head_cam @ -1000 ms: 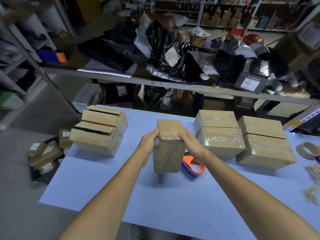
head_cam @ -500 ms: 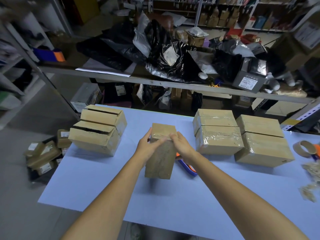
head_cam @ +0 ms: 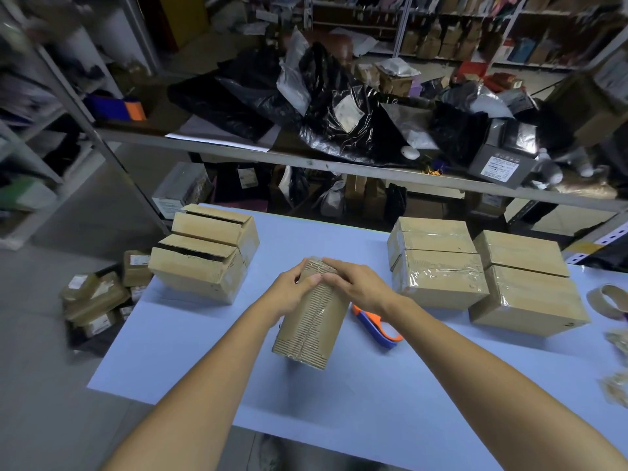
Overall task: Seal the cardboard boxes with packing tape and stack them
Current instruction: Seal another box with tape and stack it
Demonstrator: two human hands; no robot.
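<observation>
Ribbed cardboard box (head_cam: 311,321), glossy tape (head_cam: 312,262), smooth blue table (head_cam: 339,402)

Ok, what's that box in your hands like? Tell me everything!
The box is brown cardboard, tall and narrow, standing on one end on the blue table, leaning a little. Its near face shows ribbed corrugation, with shiny clear tape running down it and over the top. The left hand grips its upper left side; the right hand lies flat across the top, pressing the tape. An orange-and-blue tape dispenser lies beside it.
</observation>
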